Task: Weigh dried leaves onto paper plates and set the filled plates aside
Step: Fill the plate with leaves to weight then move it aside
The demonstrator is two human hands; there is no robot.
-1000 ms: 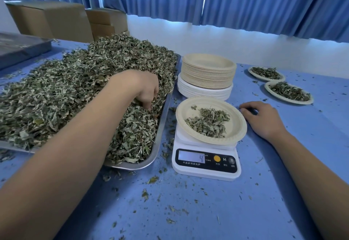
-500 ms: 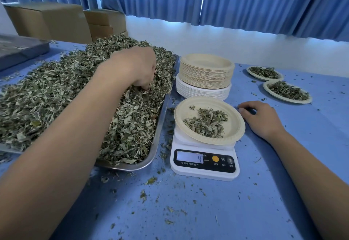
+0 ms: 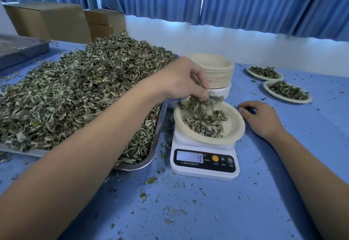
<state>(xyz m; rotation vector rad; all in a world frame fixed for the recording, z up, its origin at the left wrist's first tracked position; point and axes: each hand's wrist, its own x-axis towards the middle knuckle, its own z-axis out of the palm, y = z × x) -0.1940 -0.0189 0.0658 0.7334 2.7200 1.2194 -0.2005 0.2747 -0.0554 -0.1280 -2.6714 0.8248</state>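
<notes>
Plate being filled: the paper plate (image 3: pixel 233 132) is sitting on the white scale (image 3: pixel 204 171), just right of the metal tray (image 3: pixel 155 145), and is carrying a small heap of dried leaves (image 3: pixel 205 125).
Left hand: the left hand (image 3: pixel 181 81) is hovering over the plate's far-left rim, fingers curled downward and pinching a blurred clump (image 3: pixel 198 105) of leaves.
Right hand: the right hand (image 3: pixel 262 118) is lying flat on the blue table (image 3: pixel 207 211), fingers relaxed, gripping nothing, just beside the plate's right rim.
Reading: the display (image 3: pixel 189 157) is showing 4.
Risk: the clump is hanging near the rim, so loose leaves may be falling outside; dropping it all at once may be overshooting the weight; the resting hand nudging the plate could be skewing the reading.
Counts: one scale, one tray, one plate being weighed, two filled plates (image 3: pixel 264 72) sitting well apart at far right, one stack of empty plates (image 3: pixel 217 73), its number too fine to tell.
</notes>
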